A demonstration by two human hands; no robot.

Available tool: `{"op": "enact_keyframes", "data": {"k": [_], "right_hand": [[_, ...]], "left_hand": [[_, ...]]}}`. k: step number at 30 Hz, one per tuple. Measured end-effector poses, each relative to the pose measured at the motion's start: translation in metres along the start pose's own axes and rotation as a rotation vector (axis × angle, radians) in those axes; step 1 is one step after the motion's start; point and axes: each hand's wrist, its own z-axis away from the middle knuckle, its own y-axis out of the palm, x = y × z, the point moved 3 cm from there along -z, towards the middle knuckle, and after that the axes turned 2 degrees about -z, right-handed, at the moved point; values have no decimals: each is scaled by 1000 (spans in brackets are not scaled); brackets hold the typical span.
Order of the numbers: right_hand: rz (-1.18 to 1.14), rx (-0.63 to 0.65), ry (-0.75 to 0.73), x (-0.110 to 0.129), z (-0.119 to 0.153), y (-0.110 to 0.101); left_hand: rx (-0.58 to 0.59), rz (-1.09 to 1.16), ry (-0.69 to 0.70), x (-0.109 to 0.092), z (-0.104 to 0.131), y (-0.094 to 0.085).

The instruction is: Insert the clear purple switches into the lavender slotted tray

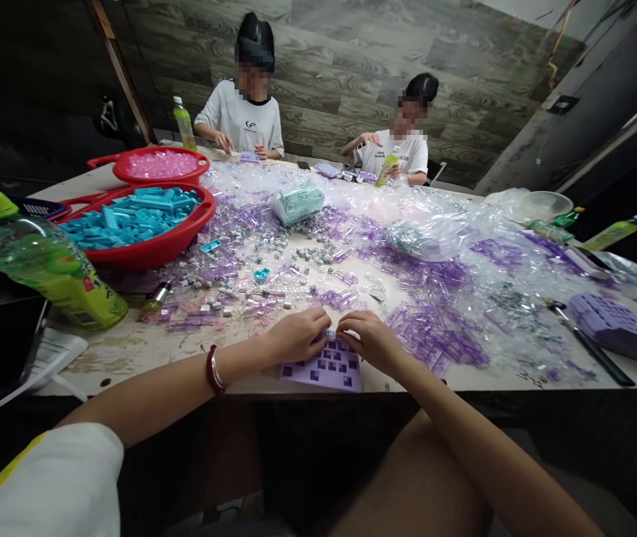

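Note:
A purple piece with dark square openings (321,371) lies flat at the table's front edge, right before me. My left hand (299,333), with a red band and a silver bangle on its wrist, rests over the piece's far left part, its fingers curled together. From the other side my right hand (371,341) meets it, thumb and fingers pinched above the far edge. The fingertips of both hands nearly touch; what lies between them is too small to make out. Translucent purple plastic parts (435,335) are heaped just right of my right hand.
Red baskets hold blue pieces (139,216) and pink pieces (162,162). A tilted green drink bottle (53,261) and a phone (2,347) are at left. Stacked purple pieces (612,321) and a black-handled tool (592,347) lie right. Two people sit opposite.

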Motion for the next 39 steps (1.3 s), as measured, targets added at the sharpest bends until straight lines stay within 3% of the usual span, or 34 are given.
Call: {"op": "enact_keyframes", "data": {"k": [9, 12, 16, 22, 27, 32, 39], "right_hand": [[8, -17, 4, 7, 1, -4], [-53, -123, 24, 4, 1, -11], [32, -242, 97, -19, -14, -12], [75, -118, 113, -66, -60, 9], [64, -72, 112, -74, -77, 18], [33, -89, 140, -68, -70, 9], [-29, -155, 208, -58, -31, -31]], "left_hand": [[-10, 15, 15, 1, 0, 1], [-14, 18, 26, 1, 1, 2], [-8, 35, 20, 2, 1, 2], [-11, 21, 21, 0, 1, 1], [-15, -2, 23, 0, 1, 1], [-9, 2, 20, 1, 0, 1], [-3, 0, 31, 1, 1, 1]]}}
